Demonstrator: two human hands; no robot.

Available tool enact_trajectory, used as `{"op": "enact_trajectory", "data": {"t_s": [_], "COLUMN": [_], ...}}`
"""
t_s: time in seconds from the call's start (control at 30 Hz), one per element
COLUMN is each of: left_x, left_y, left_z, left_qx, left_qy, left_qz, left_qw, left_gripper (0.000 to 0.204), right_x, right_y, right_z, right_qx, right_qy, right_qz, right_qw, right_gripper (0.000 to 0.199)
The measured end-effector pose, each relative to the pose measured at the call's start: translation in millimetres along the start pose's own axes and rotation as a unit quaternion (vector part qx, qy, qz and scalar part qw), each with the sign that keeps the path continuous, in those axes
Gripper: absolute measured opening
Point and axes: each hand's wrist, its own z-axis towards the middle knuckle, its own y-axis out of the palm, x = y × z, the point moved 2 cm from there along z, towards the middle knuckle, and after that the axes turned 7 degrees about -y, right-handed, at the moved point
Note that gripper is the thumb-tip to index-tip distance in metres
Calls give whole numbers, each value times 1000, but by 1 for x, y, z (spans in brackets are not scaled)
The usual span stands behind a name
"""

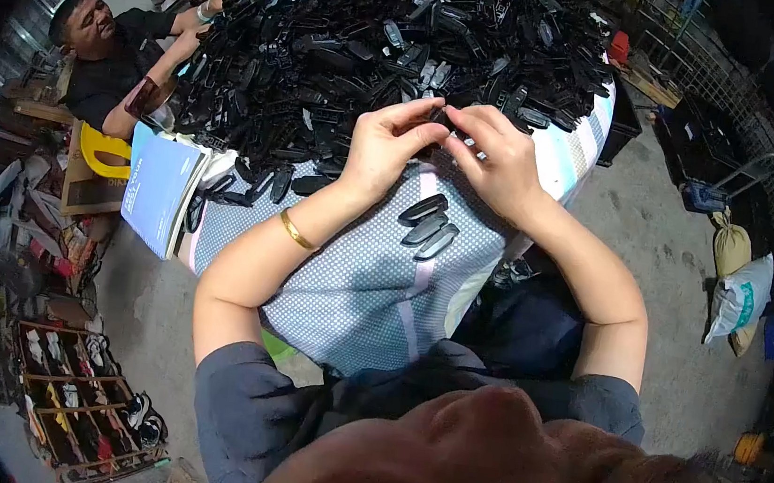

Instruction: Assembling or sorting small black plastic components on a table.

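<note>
In the head view, a small dark piece (439, 116), mostly hidden, is being pinched between the fingertips of the left hand (386, 142) and the right hand (502, 155). Just below the grip, three shiny pieces (424, 229) are laid close together on patterned cloth (331, 321); right beyond it, a black heap (350, 58) is spread!

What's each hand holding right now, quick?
Left hand: closed, pinching a small black piece.
Right hand: closed, seemingly gripping that same piece, which is mostly hidden.
</note>
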Motion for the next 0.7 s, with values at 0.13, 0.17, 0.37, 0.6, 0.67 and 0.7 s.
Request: {"op": "enact_trajectory", "data": {"t_s": [0.13,0.17,0.37,0.6,0.67,0.7], "left_x": [-2,-2,1,5,9,12], "left_y": [0,-1,-7,-2,9,13], "left_z": [2,2,3,3,-8,-11], "left_qx": [-4,-15,-78,-86,-76,-92], "left_qy": [3,7,27,15,37,36], "left_qz": [-84,-114,-87,91,226,275], "left_qw": [996,993,993,992,970,956], "left_gripper": [27,27,22,24,28,29], "right_x": [-1,2,2,22,32,37], "right_y": [2,3,6,-24,-36,-35], "right_z": [5,6,0,10,11,7], "right_qx": [27,26,-69,-214,-198,-176], "right_qy": [58,137,169,130,155,169], "right_qz": [45,112,225,80,-52,-99], "right_qw": [997,984,957,965,967,965], "right_gripper": [35,29,31,39,44,44]}}
